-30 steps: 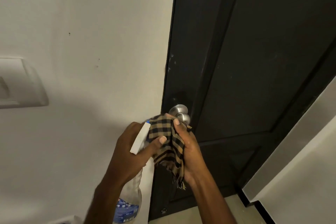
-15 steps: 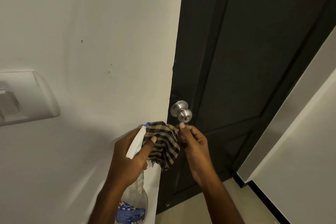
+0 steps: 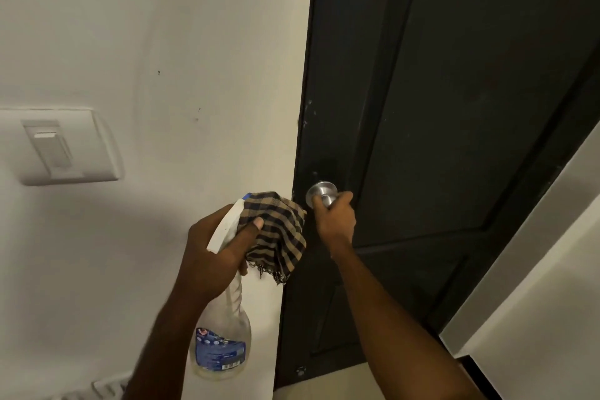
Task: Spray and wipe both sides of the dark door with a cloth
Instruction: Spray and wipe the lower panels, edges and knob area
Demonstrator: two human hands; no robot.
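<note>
Your right hand grips the silver door knob on the dark door. Your left hand grips the spray bottle and pins the checked cloth against it, beside the knob.

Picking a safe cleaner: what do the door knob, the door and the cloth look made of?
Door knob: brushed silvery metal, soft sheen. Door: probably painted wood, matte black, pale chips near its edge. Cloth: thin woven fabric, tan-and-black check, frayed hem.

Right hand gripping silver knob on dark door, left hand holding spray bottle and checked cloth
</note>
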